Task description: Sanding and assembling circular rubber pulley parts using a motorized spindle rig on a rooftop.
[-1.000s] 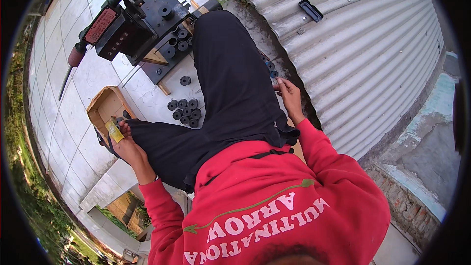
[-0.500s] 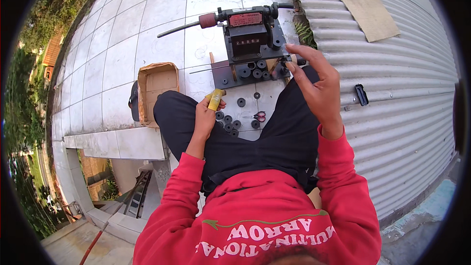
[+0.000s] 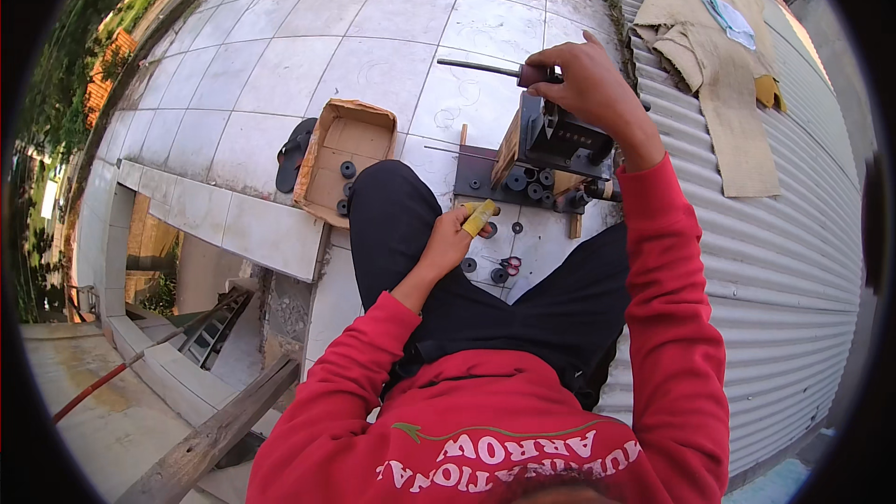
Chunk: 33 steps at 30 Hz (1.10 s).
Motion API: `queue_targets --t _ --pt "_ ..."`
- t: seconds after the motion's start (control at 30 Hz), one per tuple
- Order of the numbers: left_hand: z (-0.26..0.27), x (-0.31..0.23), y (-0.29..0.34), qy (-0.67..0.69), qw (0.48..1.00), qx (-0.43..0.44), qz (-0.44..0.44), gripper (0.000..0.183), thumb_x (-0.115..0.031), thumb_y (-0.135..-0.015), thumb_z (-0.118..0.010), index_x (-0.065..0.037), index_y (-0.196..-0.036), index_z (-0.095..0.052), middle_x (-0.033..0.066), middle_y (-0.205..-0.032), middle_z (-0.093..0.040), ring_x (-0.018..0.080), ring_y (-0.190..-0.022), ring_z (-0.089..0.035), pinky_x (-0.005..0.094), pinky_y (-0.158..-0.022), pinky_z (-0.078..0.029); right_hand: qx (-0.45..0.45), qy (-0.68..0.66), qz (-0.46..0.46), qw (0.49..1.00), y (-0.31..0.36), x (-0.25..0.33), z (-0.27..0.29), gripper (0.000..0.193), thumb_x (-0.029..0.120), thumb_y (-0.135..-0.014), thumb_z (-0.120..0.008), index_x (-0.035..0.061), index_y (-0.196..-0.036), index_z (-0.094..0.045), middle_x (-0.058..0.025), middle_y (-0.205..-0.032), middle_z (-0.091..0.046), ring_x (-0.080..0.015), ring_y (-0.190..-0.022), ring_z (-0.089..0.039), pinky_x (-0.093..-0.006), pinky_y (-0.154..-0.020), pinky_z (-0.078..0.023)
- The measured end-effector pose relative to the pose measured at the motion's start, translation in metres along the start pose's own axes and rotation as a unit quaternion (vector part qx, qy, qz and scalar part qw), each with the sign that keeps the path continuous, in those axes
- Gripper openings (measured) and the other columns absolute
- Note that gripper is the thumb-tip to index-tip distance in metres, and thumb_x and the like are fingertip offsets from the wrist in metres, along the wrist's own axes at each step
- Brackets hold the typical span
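Note:
My right hand (image 3: 590, 84) is closed around the red-brown sleeve (image 3: 531, 75) on the shaft of a black winding machine with a counter (image 3: 571, 138). A thin metal rod (image 3: 474, 65) sticks out to the left of that sleeve. My left hand (image 3: 452, 235), fingers curled, is over the floor between my knees. A yellow wrapped piece (image 3: 479, 217) shows at its fingers; whether it is held or worn I cannot tell. Black ring-shaped pieces (image 3: 535, 191) stand on the machine's base. More black rings (image 3: 469, 264) lie on the tiles near red-handled scissors (image 3: 511, 265).
Left of my knee is an open cardboard box (image 3: 324, 145) with several black rings inside, next to a black sandal (image 3: 291, 154). A corrugated metal sheet (image 3: 747, 252) covers the right side, with beige cloth (image 3: 737, 131) on it. A wooden beam (image 3: 219, 429) crosses the lower left.
My right hand has moved up from the machine's right side onto the red-brown sleeve. My left hand stays between the knees with the yellow piece. The whole view has shifted, bringing black rings in the box into sight.

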<state>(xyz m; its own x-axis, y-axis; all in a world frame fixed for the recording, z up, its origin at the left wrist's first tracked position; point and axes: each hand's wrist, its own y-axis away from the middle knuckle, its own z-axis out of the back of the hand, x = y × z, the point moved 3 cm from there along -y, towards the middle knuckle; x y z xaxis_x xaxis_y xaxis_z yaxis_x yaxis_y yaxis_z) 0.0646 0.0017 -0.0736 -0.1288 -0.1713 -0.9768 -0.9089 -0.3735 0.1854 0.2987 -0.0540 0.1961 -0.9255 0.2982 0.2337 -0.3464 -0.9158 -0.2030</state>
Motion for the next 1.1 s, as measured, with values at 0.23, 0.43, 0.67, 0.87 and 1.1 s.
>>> queue_targets --t 0.23,0.43,0.67,0.87,1.1 --pt "0.001 0.006 0.0 0.038 0.999 0.016 0.005 0.027 -0.018 -0.108 -0.061 0.002 -0.12 -0.072 0.0038 -0.095 -0.073 0.01 -0.089 -0.069 0.0278 -0.084 -0.056 0.074 -0.119 0.014 0.99 -0.017 -0.012 0.006 0.026 0.016 -0.08 -0.081 0.0024 -0.102 -0.08 -0.0145 -0.095 -0.079 -0.0319 -0.086 -0.074 -0.037 -0.082 -0.056" --pt "0.003 0.004 -0.001 0.007 1.0 0.005 -0.019 0.027 -0.019 -0.107 -0.06 0.001 -0.119 -0.074 0.0047 -0.089 -0.074 0.0093 -0.084 -0.069 0.0279 -0.079 -0.056 0.006 -0.021 0.022 1.0 -0.009 -0.003 0.0 0.033 0.019 -0.079 -0.084 0.0032 -0.107 -0.077 -0.011 -0.1 -0.078 -0.0286 -0.103 -0.07 -0.0387 -0.102 -0.045" --pt "0.001 0.003 -0.004 -0.004 1.0 0.016 -0.004 0.027 -0.02 -0.107 -0.06 0.001 -0.118 -0.074 0.0056 -0.089 -0.074 0.01 -0.084 -0.07 0.0278 -0.079 -0.056 0.007 -0.08 0.047 0.996 -0.01 -0.017 -0.006 0.017 0.018 -0.083 -0.083 0.0114 -0.095 -0.072 -0.0031 -0.099 -0.076 -0.0239 -0.111 -0.067 -0.0634 -0.122 -0.023" --pt "0.001 -0.006 -0.009 0.065 0.998 0.002 -0.007 0.026 -0.02 -0.109 -0.059 0.001 -0.118 -0.072 0.0056 -0.093 -0.074 0.0101 -0.083 -0.068 0.0274 -0.079 -0.056 -0.06 -0.055 0.066 0.994 -0.009 0.006 -0.02 0.02 0.016 -0.083 -0.082 0.0144 -0.099 -0.069 0.0017 -0.101 -0.072 -0.0214 -0.116 -0.064 -0.0644 -0.125 -0.017" --pt "0.054 -0.048 -0.049 0.139 0.97 -0.167 -0.107 0.024 -0.016 -0.11 -0.055 0.002 -0.117 -0.069 0.0054 -0.095 -0.072 0.0103 -0.083 -0.067 0.0274 -0.079 -0.055 -0.082 -0.031 0.085 0.993 -0.034 0.028 -0.038 0.021 0.021 -0.087 -0.08 0.0159 -0.105 -0.071 0.0026 -0.102 -0.074 -0.0205 -0.116 -0.066 -0.0685 -0.124 -0.016"
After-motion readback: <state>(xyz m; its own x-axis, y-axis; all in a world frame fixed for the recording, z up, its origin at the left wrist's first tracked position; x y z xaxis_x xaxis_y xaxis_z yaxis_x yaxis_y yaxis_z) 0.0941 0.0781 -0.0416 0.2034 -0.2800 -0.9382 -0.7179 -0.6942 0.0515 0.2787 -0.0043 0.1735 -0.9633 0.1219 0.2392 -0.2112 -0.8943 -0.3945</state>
